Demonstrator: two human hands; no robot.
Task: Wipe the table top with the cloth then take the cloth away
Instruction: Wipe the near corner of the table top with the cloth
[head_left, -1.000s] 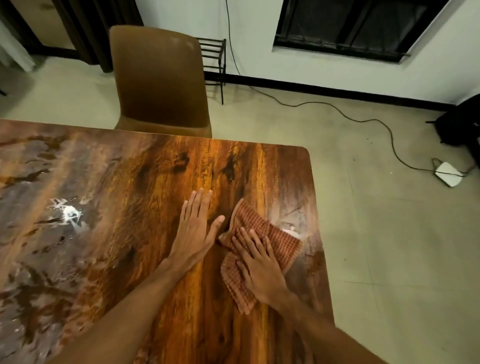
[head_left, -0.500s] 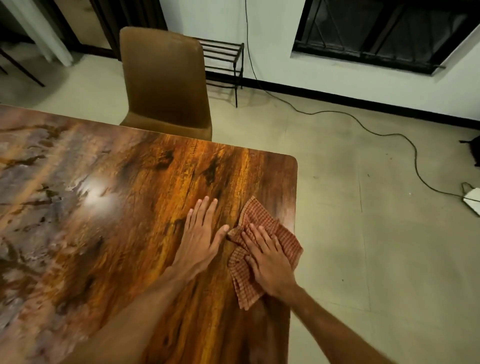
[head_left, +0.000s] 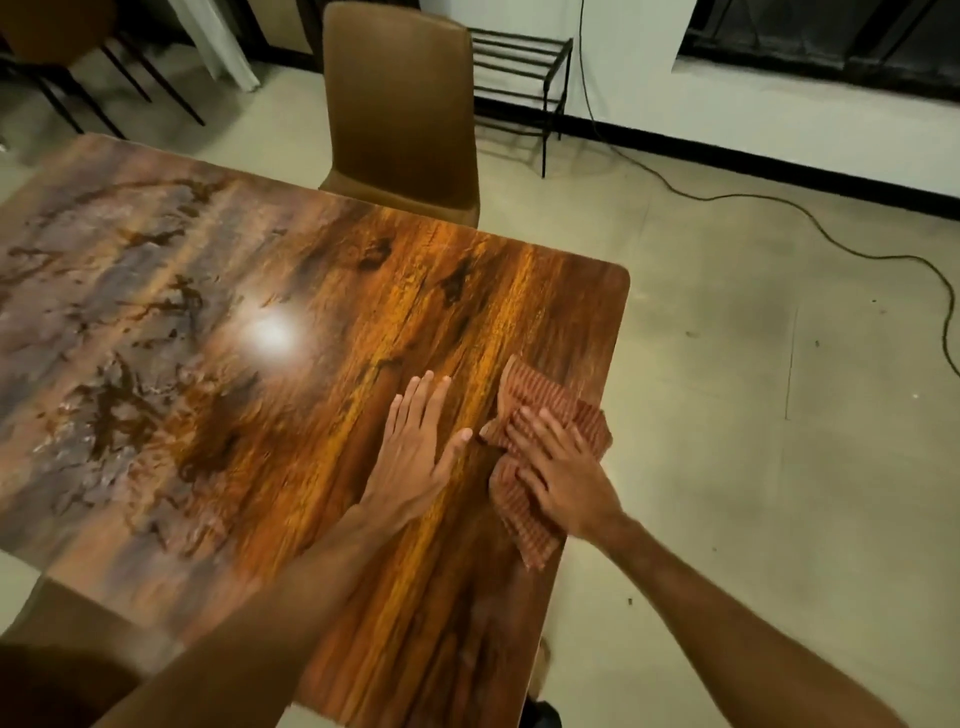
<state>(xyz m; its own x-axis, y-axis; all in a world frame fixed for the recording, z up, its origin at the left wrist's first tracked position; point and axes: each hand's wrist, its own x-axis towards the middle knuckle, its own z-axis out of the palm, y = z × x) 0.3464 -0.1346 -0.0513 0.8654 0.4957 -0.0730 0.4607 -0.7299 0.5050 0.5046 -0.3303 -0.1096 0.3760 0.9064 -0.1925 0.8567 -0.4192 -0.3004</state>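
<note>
A red checked cloth (head_left: 540, 395) lies crumpled on the glossy wood-grain table top (head_left: 311, 364), close to the table's right edge. My right hand (head_left: 563, 467) presses flat on the cloth, fingers spread, covering its middle. My left hand (head_left: 415, 447) rests flat on the bare wood just left of the cloth, fingers together and thumb out toward the cloth's edge. It holds nothing.
A brown chair (head_left: 400, 104) stands tucked at the table's far side. Behind it a black metal rack (head_left: 519, 73) stands by the white wall. A black cable (head_left: 779, 208) snakes over the pale floor to the right. Another chair's dark legs (head_left: 130, 88) show far left.
The cloth and my right hand have slid right, nearer the table's right edge. My left hand stays beside it. The view has shifted, so more floor and the table's left corner show.
</note>
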